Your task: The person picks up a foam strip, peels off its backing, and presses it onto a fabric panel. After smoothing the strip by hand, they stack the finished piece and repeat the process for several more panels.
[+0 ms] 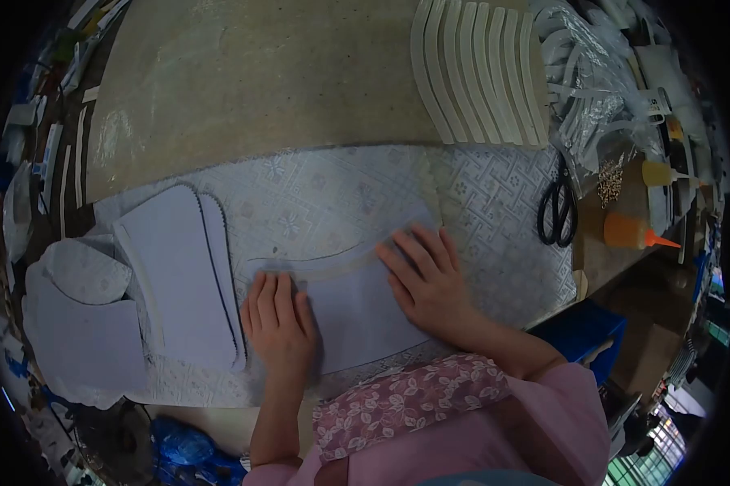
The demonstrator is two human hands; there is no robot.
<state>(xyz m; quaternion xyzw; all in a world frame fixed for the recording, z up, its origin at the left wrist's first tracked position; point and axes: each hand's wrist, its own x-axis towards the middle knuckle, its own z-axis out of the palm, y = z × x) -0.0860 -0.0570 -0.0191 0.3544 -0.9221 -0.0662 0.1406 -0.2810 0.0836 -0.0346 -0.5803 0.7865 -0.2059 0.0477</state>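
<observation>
My left hand [279,321] lies flat, fingers together, on the left end of a pale white cut sheet [357,312] with a curved top edge. My right hand [426,277] presses flat on the sheet's right part, fingers slightly spread. The sheet rests on a white patterned fabric [324,198] spread over the table. A curved dark line [316,259] runs along the sheet's upper edge just above my fingers. Neither hand grips anything.
A stack of scallop-edged white pieces [183,275] lies left of my hands, with more cut pieces [81,324] further left. Curved cream strips [478,69] are lined up at the back. Black scissors [558,211], an orange glue bottle [628,231] and plastic-wrapped parts [600,73] sit right.
</observation>
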